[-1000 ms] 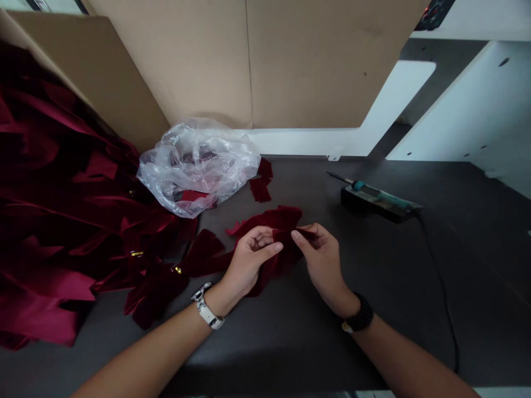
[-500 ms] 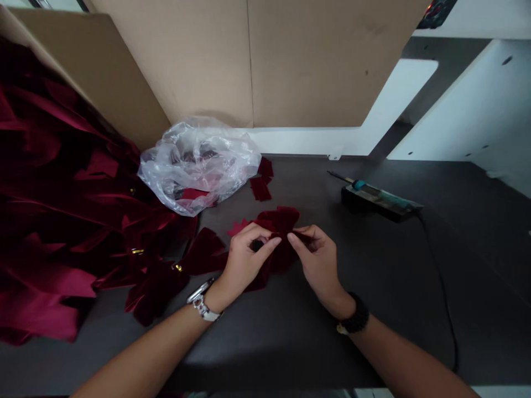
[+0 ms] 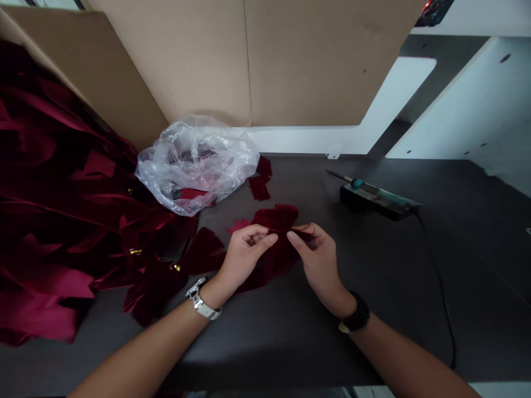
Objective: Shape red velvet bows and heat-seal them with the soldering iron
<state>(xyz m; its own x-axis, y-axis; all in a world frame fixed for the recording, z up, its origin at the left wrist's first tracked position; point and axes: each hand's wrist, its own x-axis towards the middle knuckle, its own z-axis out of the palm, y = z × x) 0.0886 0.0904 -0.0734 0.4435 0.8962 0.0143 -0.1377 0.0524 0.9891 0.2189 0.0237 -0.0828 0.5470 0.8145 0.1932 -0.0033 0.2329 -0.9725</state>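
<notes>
The right hand (image 3: 321,262) pinched a fold of the dark red velvet bow (image 3: 282,218) on the counter (image 3: 290,342) in a narrow grip; the left hand (image 3: 246,260) curled just beside it, its hold unclear.

I'm losing the middle of the velvet piece (image 3: 282,260) behind the left hand (image 3: 244,260) and right hand (image 3: 319,265). The plastic bag (image 3: 194,166) is blurring its contents, the red fabric heap (image 3: 50,193) is running off the left edge, and the gold specks (image 3: 177,267) are reading too small to identify.
</notes>
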